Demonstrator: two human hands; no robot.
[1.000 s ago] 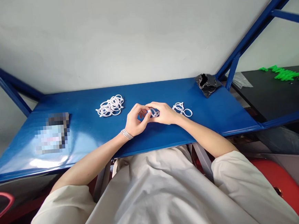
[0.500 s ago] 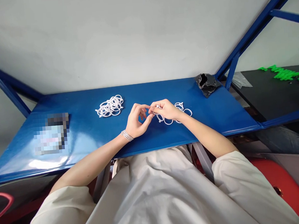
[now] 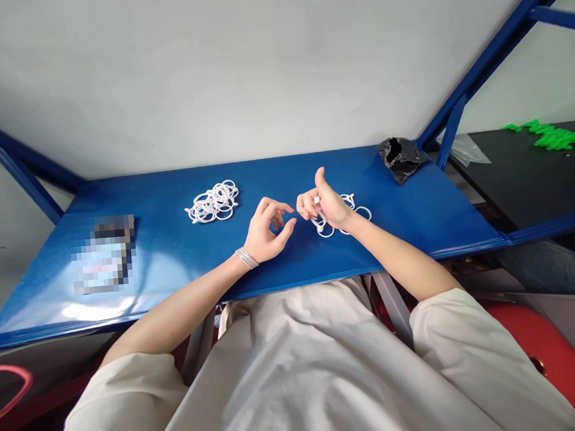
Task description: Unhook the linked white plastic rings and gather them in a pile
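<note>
My left hand [image 3: 267,229] is above the blue table [image 3: 182,263], thumb and fingers apart in a loose curve with nothing visible between them. Just to its right is my right hand [image 3: 324,202], thumb pointing up and fingers curled in round a small white piece [image 3: 317,200], mostly hidden by the hand. Several white plastic rings with small knobs [image 3: 364,213] lie under and beside the right hand, which partly covers them. A tangled pile of similar white rings [image 3: 213,201] rests further left.
A crumpled black plastic bag [image 3: 401,159] sits at the table's back right corner. At the left lies a blurred-out object [image 3: 105,254]. Blue metal bars [image 3: 452,129] flank the table. Green pieces [image 3: 557,136] lie on a dark surface to the right, near a clear plastic bag [image 3: 466,149].
My hands, which met at the fingertips, have come apart. The right hand has moved slightly right, lifting its thumb and curling its fingers. My left hand stays nearly in place.
</note>
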